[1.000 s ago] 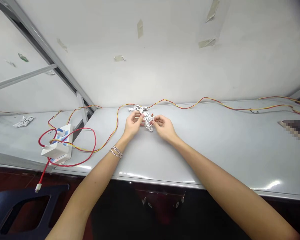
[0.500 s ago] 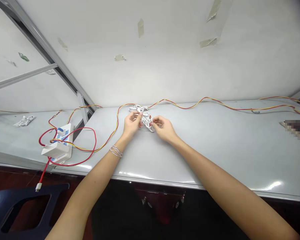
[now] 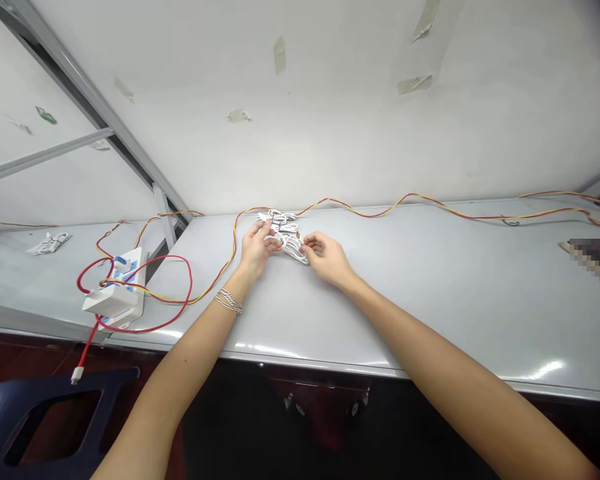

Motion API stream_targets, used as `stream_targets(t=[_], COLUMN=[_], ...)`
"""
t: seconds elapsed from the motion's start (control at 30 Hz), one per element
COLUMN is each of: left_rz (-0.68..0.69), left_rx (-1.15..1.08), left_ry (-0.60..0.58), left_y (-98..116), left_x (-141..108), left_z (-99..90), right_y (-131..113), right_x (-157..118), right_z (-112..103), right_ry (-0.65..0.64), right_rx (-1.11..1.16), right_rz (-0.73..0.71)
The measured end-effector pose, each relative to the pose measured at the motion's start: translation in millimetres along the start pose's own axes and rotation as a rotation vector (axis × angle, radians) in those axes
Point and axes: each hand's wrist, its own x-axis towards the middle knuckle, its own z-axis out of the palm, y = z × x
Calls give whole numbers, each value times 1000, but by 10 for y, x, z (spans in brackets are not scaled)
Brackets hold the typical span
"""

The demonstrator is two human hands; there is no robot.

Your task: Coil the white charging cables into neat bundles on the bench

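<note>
Power strip (image 3: 130, 283) = landmark. 3 white cable bundles, stacked close together, lie right of the strip on the grey tabletop (image 3: 380, 280): far bundle (image 3: 283, 215), middle bundle (image 3: 287, 228), near bundle (image 3: 295, 250), all slightly farther toward the wall (image 3: 330, 133) than the strip. Left hand (image 3: 253, 253), right of the strip, has pulled back a bit toward it vs 0.5 s ago; fingers loosely spread and bent at the bundles' strip-side edge, so more white cable shows now. Can't tell if those fingertips touch cable. Right hand (image 3: 329, 257), farther from the strip, barely changed, pinches the far-from-strip edge of the near bundle between thumb and finger; small orange-red bit (image 3: 299, 235) by its fingertips. Red cable (image 3: 191, 280) loops over and right of the strip, same as before. Red-yellow wire (image 3: 235, 233) runs from the strip, rightward behind the bundles. 1 more white bundle (image 3: 50, 243) left of the strip, unchanged.
</note>
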Motion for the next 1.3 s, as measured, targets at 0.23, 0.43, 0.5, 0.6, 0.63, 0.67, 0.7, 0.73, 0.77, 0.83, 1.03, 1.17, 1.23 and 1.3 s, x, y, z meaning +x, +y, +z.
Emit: stream_targets(t=[0.23, 0.43, 0.5, 0.6, 0.63, 0.67, 0.7, 0.73, 0.77, 0.83, 1.03, 1.17, 1.23, 1.3], left_rz=[11, 5, 6, 1, -4, -11, -20, -30, -43, -73, -114, -117, -115, -107], left_rx=[1, -17, -41, -65, -71, -80, -93, -107, -118, -125, -147, -161, -147, -163], left_ry=[-96, -149, -184, -238, -258, -281, -309, -339, -367, -408, -469, -449, -420, -433], left_y=[-13, 2, 2, 2, 5, 9, 15, 24, 34, 56, 115, 163, 191, 214], left_x=[-10, -14, -10, -6, -9, -14, -22, -33, -45, -71, -111, -110, -102, -88], left_z=[-7, -10, -21, -34, -35, -33, -29, -24, -18, -6, -2, -21, -42, -69], right_y=[-2, -64, -84, -107, -112, -116, -118, -118, -116, -106, -48, -22, -15, -12], right_x=[17, 26, 33, 41, 44, 46, 47, 49, 51, 56, 75, 87, 97, 107], right_z=[-28, -72, -84, -98, -103, -108, -114, -120, -127, -139, -169, -196, -209, -218], right_ry=[93, 179, 200, 234, 249, 265, 281, 296, 306, 313, 311, 300, 282, 254], right_rx=[-58, -121, -124, -113, -102, -87, -71, -54, -39, -20, -28, -76, -86, -60], right_rz=[67, 92, 94, 91, 90, 89, 86, 80, 72, 55, 47, 40, 46, 60])
